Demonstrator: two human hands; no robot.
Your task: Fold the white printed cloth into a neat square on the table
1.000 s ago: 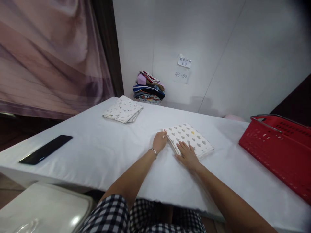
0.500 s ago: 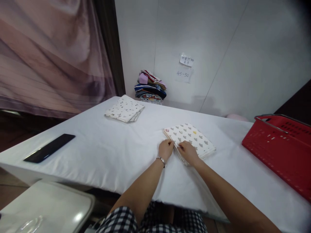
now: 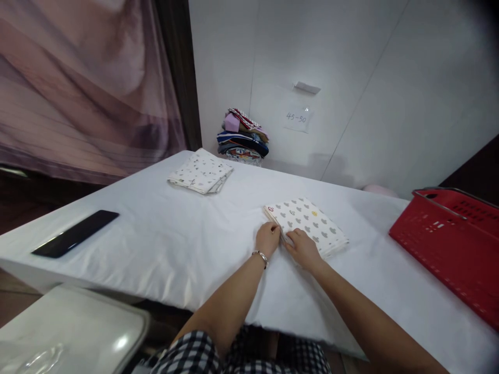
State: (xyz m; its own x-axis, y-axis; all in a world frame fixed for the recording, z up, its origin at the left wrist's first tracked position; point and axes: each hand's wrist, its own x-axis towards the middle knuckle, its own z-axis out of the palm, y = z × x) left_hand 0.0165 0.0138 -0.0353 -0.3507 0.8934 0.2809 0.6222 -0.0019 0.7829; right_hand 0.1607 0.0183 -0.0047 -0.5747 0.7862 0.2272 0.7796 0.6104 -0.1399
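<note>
Grey-motif cloth: here it is, the folded white cloth (image 3: 307,221) lying flat on the white-covered table (image 3: 163,234), right in front of the person, layered edge facing left
Left hand (image 3: 268,236): in at that layered edge, knuckles up, fingers curled inward; whether fabric is pinched between them, I cannot tell from here
Left arm: angling up and rightward out of a black-and-white checked sleeve (image 3: 191,356), silver bracelet (image 3: 263,258) at the wrist
Right hand (image 3: 305,249): over the near corner, palm down, fingers bent, their tips beside the left hand and meeting the cloth near its edge; any grip is hidden
Right arm: a long diagonal from the lower right, bare along the visible forearm
Across the table: a second folded cloth (image 3: 200,172) with small scattered prints at far left, and a red plastic basket (image 3: 448,254) out right
</note>
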